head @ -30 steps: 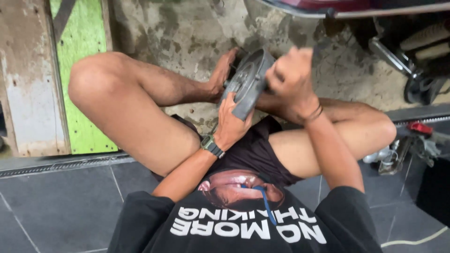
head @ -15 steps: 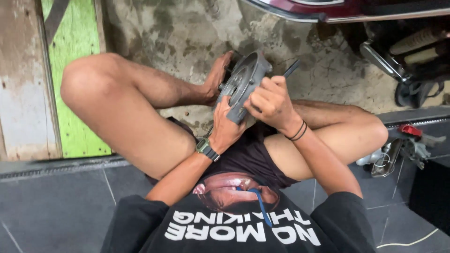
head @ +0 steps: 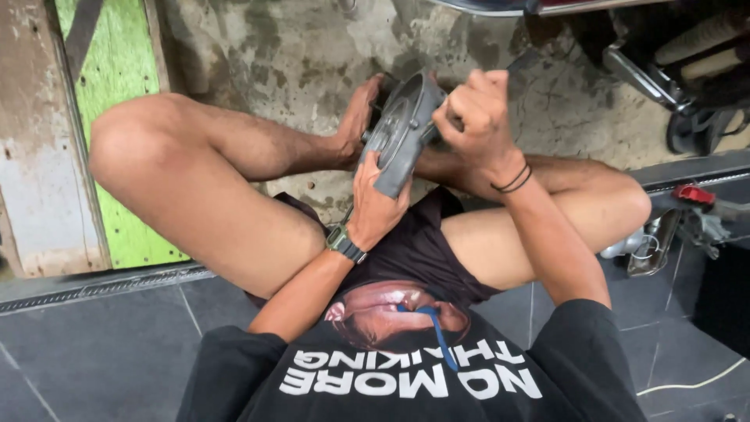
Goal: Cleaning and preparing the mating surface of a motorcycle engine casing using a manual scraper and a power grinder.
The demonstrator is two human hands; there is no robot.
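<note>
The cover (head: pixel 402 133), a round grey metal part with a raised rim, stands tilted on edge between the person's feet, above the concrete floor (head: pixel 312 47). The left hand (head: pixel 375 205) grips its lower edge from below, fingers wrapped firmly around it. The right hand (head: pixel 478 117) is closed in a fist at the upper side of the cover, around a dark tool I cannot see clearly. If the right hand pushes hard and the tool slips, the knuckles can hit the metal rim, or the cover can turn out of the left hand and fall on the bare foot (head: pixel 361 117). The metal looks dull, cast and a little greasy, so the hold is not very safe. The floor is rough and stained; the tiles (head: pixel 101 344) nearer the body are smooth and dark
</note>
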